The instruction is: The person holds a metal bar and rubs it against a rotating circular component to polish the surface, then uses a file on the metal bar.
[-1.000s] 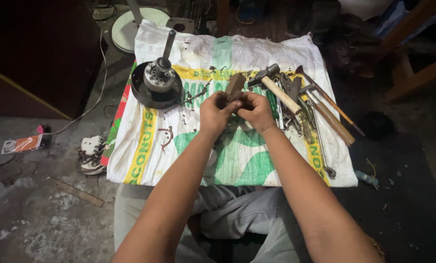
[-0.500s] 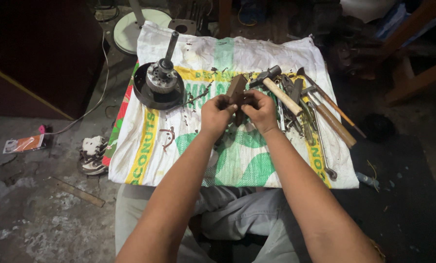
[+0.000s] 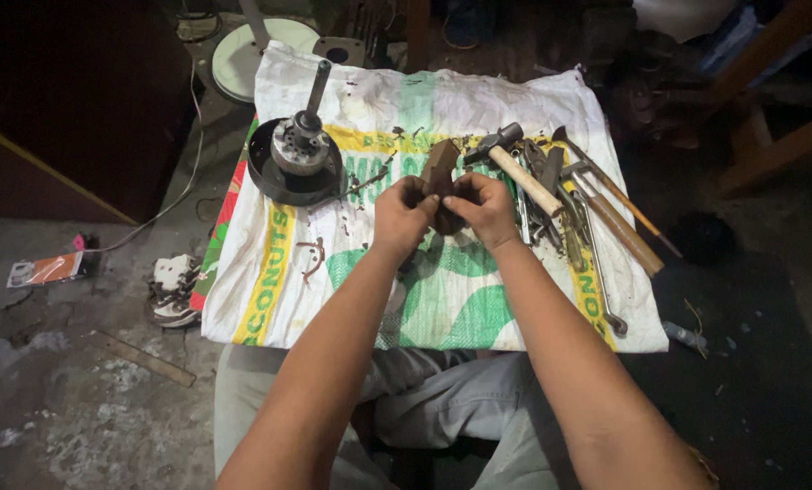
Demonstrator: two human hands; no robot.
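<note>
- Sack (image 3: 442,299): a white woven sack with green and yellow print, spread flat over the floor as a work mat; everything else lies on it.
- Rotor (image 3: 299,156): a dark round dish with a toothed metal core and an upright shaft, at the far left of the sack, well apart from both hands. It looks heavy and rigid.
- Tools (image 3: 576,210): a wooden-handled hammer (image 3: 515,168), pliers, a screwdriver and spanners in a loose pile just right of the right hand, untouched.
- Block (image 3: 441,180): a dark brown, wedge-shaped piece, held up over the middle of the sack between both hands. It looks stiff, dense and rusty or greasy, so likely rough rather than slippery, and not fragile. Its lower half is the natural hold, since the narrow top stands free.
- Left hand (image 3: 400,216): fingers curled around the block's left lower side, gripping it.
- Right hand (image 3: 486,207): closed on the block's right lower side, thumb pressed to its face.
- Scraps (image 3: 313,256): small rusty curved bits on the sack near the left hand.
</note>
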